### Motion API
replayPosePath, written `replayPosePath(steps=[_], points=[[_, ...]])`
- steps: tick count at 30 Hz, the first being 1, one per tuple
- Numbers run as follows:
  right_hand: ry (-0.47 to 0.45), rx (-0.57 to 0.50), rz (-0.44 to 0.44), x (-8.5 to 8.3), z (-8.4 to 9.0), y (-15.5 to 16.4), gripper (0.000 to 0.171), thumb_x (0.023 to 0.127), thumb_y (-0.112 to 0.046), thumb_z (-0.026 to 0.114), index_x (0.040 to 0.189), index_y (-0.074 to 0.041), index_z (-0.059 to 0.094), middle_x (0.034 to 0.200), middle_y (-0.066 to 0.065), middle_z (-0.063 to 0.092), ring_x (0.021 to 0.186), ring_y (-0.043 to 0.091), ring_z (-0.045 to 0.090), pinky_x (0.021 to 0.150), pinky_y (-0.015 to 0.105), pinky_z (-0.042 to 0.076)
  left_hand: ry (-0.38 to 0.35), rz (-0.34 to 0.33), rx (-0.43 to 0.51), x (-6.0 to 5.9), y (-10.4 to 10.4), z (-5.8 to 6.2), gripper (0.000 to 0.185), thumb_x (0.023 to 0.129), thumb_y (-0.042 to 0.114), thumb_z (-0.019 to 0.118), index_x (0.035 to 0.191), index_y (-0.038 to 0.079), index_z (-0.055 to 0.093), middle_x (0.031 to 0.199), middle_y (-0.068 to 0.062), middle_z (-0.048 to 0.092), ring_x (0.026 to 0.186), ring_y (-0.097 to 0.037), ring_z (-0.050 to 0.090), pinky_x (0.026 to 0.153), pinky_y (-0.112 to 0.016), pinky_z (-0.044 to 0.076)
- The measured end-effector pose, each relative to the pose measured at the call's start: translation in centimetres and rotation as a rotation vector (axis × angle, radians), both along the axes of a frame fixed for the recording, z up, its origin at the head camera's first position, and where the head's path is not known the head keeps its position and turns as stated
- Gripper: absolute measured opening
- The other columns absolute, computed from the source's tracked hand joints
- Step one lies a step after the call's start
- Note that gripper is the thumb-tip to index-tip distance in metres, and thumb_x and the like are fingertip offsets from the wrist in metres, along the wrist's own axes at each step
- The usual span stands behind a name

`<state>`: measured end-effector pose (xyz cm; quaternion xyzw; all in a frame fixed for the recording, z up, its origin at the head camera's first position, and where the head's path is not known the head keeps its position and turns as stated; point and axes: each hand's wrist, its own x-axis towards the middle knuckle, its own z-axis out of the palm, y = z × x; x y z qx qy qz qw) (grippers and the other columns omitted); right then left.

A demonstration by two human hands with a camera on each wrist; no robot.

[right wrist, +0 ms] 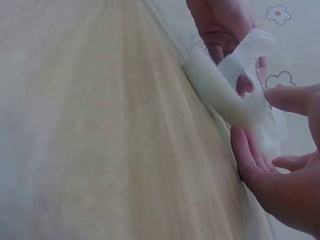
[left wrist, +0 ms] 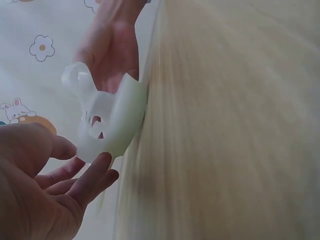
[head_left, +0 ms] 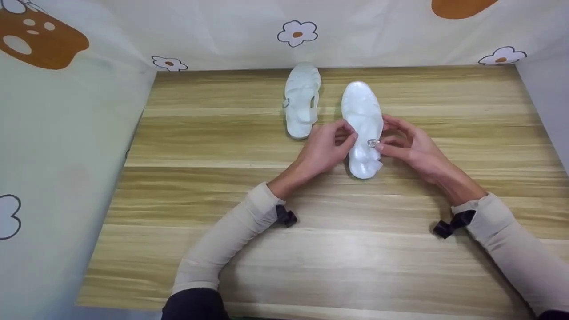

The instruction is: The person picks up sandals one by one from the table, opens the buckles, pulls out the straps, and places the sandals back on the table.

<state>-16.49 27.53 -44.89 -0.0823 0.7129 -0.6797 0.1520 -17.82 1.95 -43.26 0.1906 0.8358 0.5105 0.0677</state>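
Observation:
A pale, glossy jelly sandal (head_left: 361, 104) lies between my two hands, toe end away from me. From its left side my left hand (head_left: 326, 144) grips it, thumb and index fingertips at the edge near the strap. My right hand (head_left: 413, 149) holds the right side; its thumb presses beside a small shiny buckle (head_left: 372, 143), fingers along the outer edge. The right wrist view shows those fingers low against the sandal's side (right wrist: 212, 82). In the left wrist view the strap loop (left wrist: 80, 82) stands up over the heel end. A second matching sandal (head_left: 301, 95) sits left of the first.
The wood-grain table (head_left: 213, 200) carries both sandals near its back edge. A pale curtain (head_left: 231, 35) printed with flowers rises behind it and along the left side. Black wrist cameras (head_left: 286, 216) are strapped over both beige sleeves (head_left: 231, 235).

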Motion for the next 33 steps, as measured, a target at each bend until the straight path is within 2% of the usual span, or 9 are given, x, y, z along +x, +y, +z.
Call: replayPosePath(steps=[3,6,10,14,19,28,33], points=[[-0.002,-0.031,-0.024,-0.5,0.0,0.3,0.079,0.097,0.001,0.078,0.165,-0.003,0.039,0.143,0.011,0.052,0.111,0.016,0.069,0.093,0.021,0.06,0.0,0.022,0.008,-0.4,0.6,-0.1,0.011,0.106,0.015,0.069,0.111,0.007,0.076,0.12,-0.008,0.082,0.119,-0.015,0.077,0.098,-0.017,0.059],[-0.017,-0.055,-0.05,-1.2,-0.1,0.6,0.076,0.096,0.0,0.078,0.163,-0.004,0.042,0.142,0.009,0.053,0.109,0.014,0.07,0.092,0.021,0.06,0.038,0.044,-0.004,-1.0,1.4,-0.2,0.012,0.106,0.017,0.069,0.11,0.009,0.077,0.119,-0.005,0.083,0.115,-0.01,0.078,0.096,-0.015,0.058],[-0.047,-0.088,-0.071,-2.4,-0.3,1.0,0.073,0.097,-0.001,0.078,0.16,-0.003,0.043,0.143,0.008,0.054,0.11,0.014,0.07,0.09,0.021,0.061,0.05,0.057,-0.012,-1.9,2.4,-0.2,0.013,0.107,0.02,0.068,0.11,0.011,0.077,0.112,0.0,0.084,0.1,-0.003,0.077,0.087,-0.014,0.059],[-0.061,-0.136,-0.095,-3.4,-0.4,1.2,0.071,0.097,0.002,0.077,0.159,0.001,0.042,0.144,0.01,0.053,0.114,0.016,0.07,0.09,0.022,0.062,0.046,0.066,-0.029,-2.8,3.4,-0.3,0.015,0.108,0.022,0.067,0.114,0.012,0.076,0.107,0.003,0.083,0.089,-0.001,0.074,0.08,-0.014,0.057],[-0.069,-0.164,-0.116,-4.4,-0.3,1.7,0.074,0.097,0.003,0.076,0.16,0.003,0.039,0.14,0.011,0.057,0.111,0.017,0.072,0.088,0.023,0.063,0.054,0.089,-0.047,-4.0,4.4,-0.4,0.016,0.109,0.022,0.065,0.116,0.011,0.075,0.105,0.002,0.082,0.087,-0.002,0.069,0.079,-0.014,0.053],[-0.093,-0.141,-0.146,-5.7,0.2,2.4,0.073,0.098,-0.001,0.076,0.161,0.005,0.04,0.117,0.01,0.077,0.109,0.015,0.073,0.087,0.023,0.063,0.014,0.111,-0.039,-5.4,5.5,-0.8,0.017,0.109,0.022,0.065,0.117,0.011,0.074,0.11,0.001,0.082,0.096,-0.004,0.069,0.084,-0.015,0.052],[-0.095,-0.143,-0.174,-6.3,0.2,2.6,0.072,0.098,-0.002,0.077,0.16,0.008,0.041,0.118,0.01,0.077,0.11,0.015,0.074,0.09,0.023,0.063,0.005,0.126,-0.012,-6.1,6.0,-1.1,0.017,0.109,0.022,0.064,0.118,0.011,0.073,0.109,0.001,0.083,0.096,-0.004,0.071,0.083,-0.014,0.052]])
